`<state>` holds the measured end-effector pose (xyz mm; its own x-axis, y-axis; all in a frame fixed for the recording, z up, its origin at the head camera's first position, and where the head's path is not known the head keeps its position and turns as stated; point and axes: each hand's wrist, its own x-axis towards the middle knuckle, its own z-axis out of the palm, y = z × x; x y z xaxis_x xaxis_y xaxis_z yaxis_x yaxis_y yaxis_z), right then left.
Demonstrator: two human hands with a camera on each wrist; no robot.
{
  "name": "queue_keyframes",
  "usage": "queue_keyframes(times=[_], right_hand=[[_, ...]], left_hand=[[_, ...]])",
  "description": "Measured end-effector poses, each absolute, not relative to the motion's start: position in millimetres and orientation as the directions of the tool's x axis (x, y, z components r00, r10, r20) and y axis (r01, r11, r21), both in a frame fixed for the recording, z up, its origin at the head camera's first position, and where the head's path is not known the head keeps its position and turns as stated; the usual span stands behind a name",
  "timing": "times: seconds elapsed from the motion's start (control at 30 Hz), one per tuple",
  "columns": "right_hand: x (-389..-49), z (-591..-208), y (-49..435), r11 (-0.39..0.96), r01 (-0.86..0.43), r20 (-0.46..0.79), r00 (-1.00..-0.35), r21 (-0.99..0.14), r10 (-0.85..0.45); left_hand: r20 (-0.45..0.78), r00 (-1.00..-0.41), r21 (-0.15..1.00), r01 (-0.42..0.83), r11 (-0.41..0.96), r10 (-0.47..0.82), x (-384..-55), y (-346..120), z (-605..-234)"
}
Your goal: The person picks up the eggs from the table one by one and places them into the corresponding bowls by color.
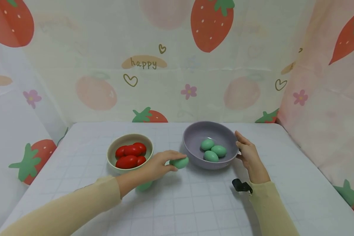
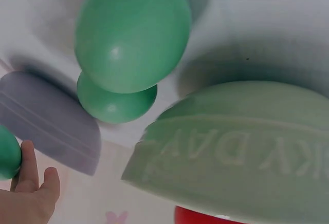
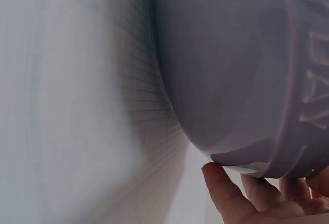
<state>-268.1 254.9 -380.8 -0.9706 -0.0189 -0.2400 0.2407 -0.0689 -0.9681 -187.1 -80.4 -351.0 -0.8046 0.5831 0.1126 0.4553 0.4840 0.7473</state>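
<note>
My left hand [image 1: 161,164] pinches a green egg [image 1: 181,163] between thumb and fingers, above the table just left of the purple bowl [image 1: 212,165]. Several green eggs [image 1: 219,150] lie inside that bowl. At its right side my right hand [image 1: 249,155] grips the bowl by the rim, and its fingers [image 3: 226,190] touch the outer wall in the right wrist view. Below my left forearm, a green egg [image 1: 144,186] on the table is partly hidden. Two loose green eggs, one nearer [image 2: 132,34] and one behind it [image 2: 117,100], appear in the left wrist view.
Left of my left hand stands a pale green bowl [image 1: 108,155] holding several red egg-shaped pieces [image 1: 127,162]. A black device [image 1: 241,186] is attached at my right wrist. Behind the white gridded table [image 1: 194,206] hangs a strawberry-print cloth [image 1: 177,78].
</note>
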Motion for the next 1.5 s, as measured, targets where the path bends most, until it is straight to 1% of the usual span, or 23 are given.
queue_keyframes(times=[0.17, 0.3, 0.43, 0.53, 0.7, 0.8, 0.93, 1.0, 1.1, 1.23, 1.4, 1.5], right_hand=[[-269.4, -380.8, 255.0, -0.072, 0.238, -0.238, -0.971, -0.969, -0.014], [-270.2, -383.7, 256.9, -0.057, 0.217, -0.217, -0.976, -0.974, -0.017], [-269.2, -385.4, 258.8, -0.058, 0.196, -0.196, -0.980, -0.979, -0.020], [-268.9, -384.7, 258.2, -0.061, 0.203, -0.202, -0.979, -0.977, -0.012], [-269.5, -381.7, 256.8, -0.055, 0.237, -0.237, -0.972, -0.970, -0.005], [-269.9, -381.2, 257.4, -0.057, 0.243, -0.243, -0.970, -0.968, -0.005], [-270.2, -381.8, 258.3, -0.055, 0.238, -0.238, -0.971, -0.970, -0.008], [-270.1, -382.1, 258.7, -0.054, 0.237, -0.237, -0.972, -0.970, -0.009], [-269.8, -382.5, 258.8, -0.063, 0.236, -0.236, -0.972, -0.970, -0.005], [-270.6, -383.8, 258.5, -0.073, 0.236, -0.237, -0.972, -0.969, 0.001], [-271.2, -383.6, 257.5, -0.073, 0.240, -0.242, -0.970, -0.968, 0.008], [-270.9, -383.5, 257.0, -0.069, 0.249, -0.251, -0.968, -0.966, 0.015]], left_hand=[[0.141, -0.801, 0.769, 0.459, 0.446, 0.581, -192.9, -72.0, -347.4], [0.144, -0.805, 0.801, 0.436, 0.410, 0.575, -197.4, -63.3, -343.9], [0.148, -0.824, 0.835, 0.400, 0.377, 0.547, -202.0, -53.4, -340.9], [0.160, -0.830, 0.847, 0.394, 0.358, 0.535, -206.4, -45.9, -340.8], [0.168, -0.821, 0.864, 0.389, 0.319, 0.545, -215.6, -33.3, -342.8], [0.171, -0.816, 0.861, 0.397, 0.319, 0.553, -223.4, -25.3, -343.3], [0.168, -0.815, 0.838, 0.414, 0.355, 0.554, -237.7, -15.5, -343.0], [0.151, -0.814, 0.834, 0.410, 0.370, 0.561, -245.2, -12.1, -344.0], [0.090, -0.812, 0.833, 0.378, 0.403, 0.577, -254.4, -8.4, -346.9], [-0.008, -0.786, 0.802, 0.365, 0.474, 0.619, -263.1, -4.8, -348.9], [-0.129, -0.717, 0.726, 0.403, 0.558, 0.685, -277.7, 0.5, -346.1], [-0.211, -0.666, 0.703, 0.405, 0.585, 0.715, -286.4, 3.3, -343.6]])
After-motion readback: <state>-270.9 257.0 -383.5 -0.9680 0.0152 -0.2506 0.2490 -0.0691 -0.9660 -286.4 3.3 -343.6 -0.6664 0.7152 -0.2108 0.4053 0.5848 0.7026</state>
